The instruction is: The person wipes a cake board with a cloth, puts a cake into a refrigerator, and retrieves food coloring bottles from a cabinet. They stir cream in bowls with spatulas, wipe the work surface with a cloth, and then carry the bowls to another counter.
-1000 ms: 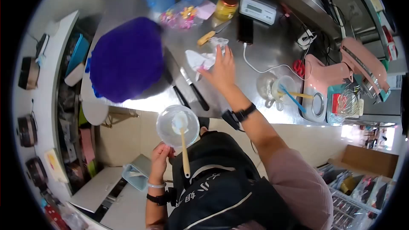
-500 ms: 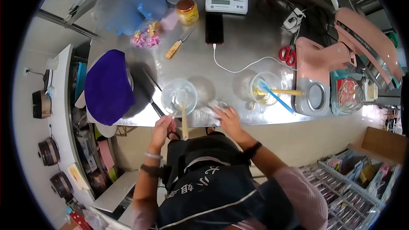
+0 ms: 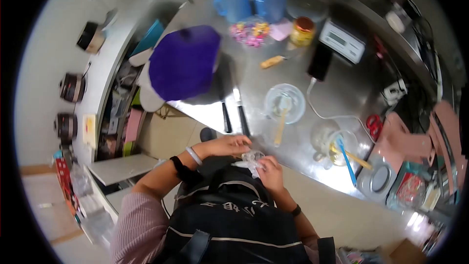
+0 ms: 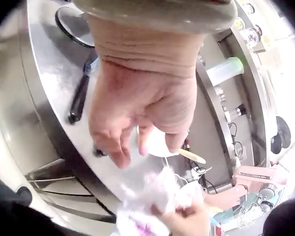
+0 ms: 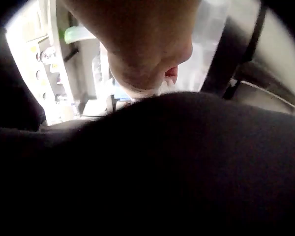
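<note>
Both hands are drawn in front of my chest, off the steel table [image 3: 293, 142]. My right hand [image 3: 270, 172] pinches a crumpled clear plastic wrapper [image 3: 251, 159]; the left wrist view shows the same wrapper [image 4: 157, 196] with the right hand's fingertips [image 4: 187, 221] on it. My left hand [image 3: 229, 144] hovers just above the wrapper with relaxed fingers [image 4: 123, 147] and holds nothing. On the table stands a glass bowl [image 3: 285, 102] with a pale spatula [image 3: 280, 122] lying in it. The right wrist view is mostly blocked by dark clothing.
Two black-handled knives [image 3: 234, 117] lie at the table's near edge beside a purple cloth [image 3: 183, 63]. A glass cup with a blue spatula [image 3: 337, 149], red scissors [image 3: 373, 124], a phone [image 3: 320, 54], a scale [image 3: 342, 39], a jar [image 3: 303, 30] and a pink mixer [image 3: 425, 137] stand further off.
My left hand has let go of the glass bowl, which now stands on the table. My right hand has lifted the wrapper from the table edge to my chest. The head view has swung.
</note>
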The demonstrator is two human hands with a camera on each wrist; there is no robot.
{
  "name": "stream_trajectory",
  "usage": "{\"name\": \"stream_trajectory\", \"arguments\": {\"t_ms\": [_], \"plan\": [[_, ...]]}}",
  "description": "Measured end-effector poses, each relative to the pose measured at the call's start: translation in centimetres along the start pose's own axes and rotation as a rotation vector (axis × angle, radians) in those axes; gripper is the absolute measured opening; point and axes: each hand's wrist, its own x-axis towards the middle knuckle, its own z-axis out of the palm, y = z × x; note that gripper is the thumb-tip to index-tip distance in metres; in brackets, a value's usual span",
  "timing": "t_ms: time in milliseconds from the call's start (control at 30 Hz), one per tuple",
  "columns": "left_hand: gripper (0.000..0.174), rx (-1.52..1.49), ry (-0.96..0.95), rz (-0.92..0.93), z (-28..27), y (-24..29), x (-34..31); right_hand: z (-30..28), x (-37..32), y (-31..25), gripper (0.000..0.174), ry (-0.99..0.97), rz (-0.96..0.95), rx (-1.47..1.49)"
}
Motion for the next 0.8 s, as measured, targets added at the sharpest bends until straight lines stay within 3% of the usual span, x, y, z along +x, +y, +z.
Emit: {"name": "stream_trajectory", "arguments": {"t_ms": [33,67,133,167,233,300,333,367,433,467,533,600,633,700,800], "plan": [[0.024,-0.092,-0.109,-0.108,0.1,0.1,-1.7,1.1,1.4,-1.2,0.011,0.013,0.037,0.02],[0.024,-0.122,-0.068,-0.099,0.3,-1.3,-2.7,2.2,2.9,-2.3,0.013,0.032,-0.045,0.04],[0.02,-0.338,0.036,0.152,0.1,-5.4,-4.1,5.3,5.0,-3.7,0.015,-0.079,-0.099,0.055],[0.02,-0.372,0.083,0.171,-0.7,-7.3,-5.2,7.0,5.7,-4.4,0.016,-0.147,-0.125,0.069],[0.013,-0.342,0.227,0.185,-2.3,-11.8,-7.8,10.0,7.2,-4.7,0.022,-0.385,-0.205,-0.017],[0.008,-0.422,0.503,0.161,-3.7,-16.5,-11.6,14.2,8.2,-7.3,0.034,-0.547,-0.419,-0.134],[0.011,-0.555,0.551,0.121,-4.5,-23.4,-12.2,16.3,7.8,-8.0,0.044,-0.654,-0.175,-0.088],[0.015,-0.486,0.755,-0.023,-5.1,-26.7,-15.1,18.7,7.8,-8.4,0.045,-0.647,-0.3,-0.147],[0.018,-0.475,1.106,-0.167,-5.3,-35.7,-20.5,23.3,7.4,-9.0,0.039,-0.772,-0.009,-0.097],[0.017,-0.635,1.205,-0.302,-5.2,-38.6,-24.0,25.3,7.1,-8.7,0.039,-0.826,-0.012,-0.127],[0.019,-0.642,1.378,-0.574,-2.4,-51.8,-28.0,29.6,6.0,-7.4,0.032,-0.923,-0.044,-0.318],[0.02,-0.66,1.578,-0.767,-1.3,-57.7,-32.4,33.3,4.4,-7.2,0.03,-0.984,-0.008,-0.401],[0.02,-0.699,1.565,-0.779,-1.1,-60.6,-33.7,35.5,3.6,-7.4,0.028,-1.008,0.031,-0.459],[0.022,-0.453,1.796,-0.831,-0.6,-65.7,-35.7,40.3,1.9,-9.2,0.026,-1.069,0.101,-0.512],[0.027,-0.49,1.679,-0.857,-1.1,-71.2,-36.8,45.4,-0.4,-11.2,0.026,-1.188,0.164,-0.552]]}}
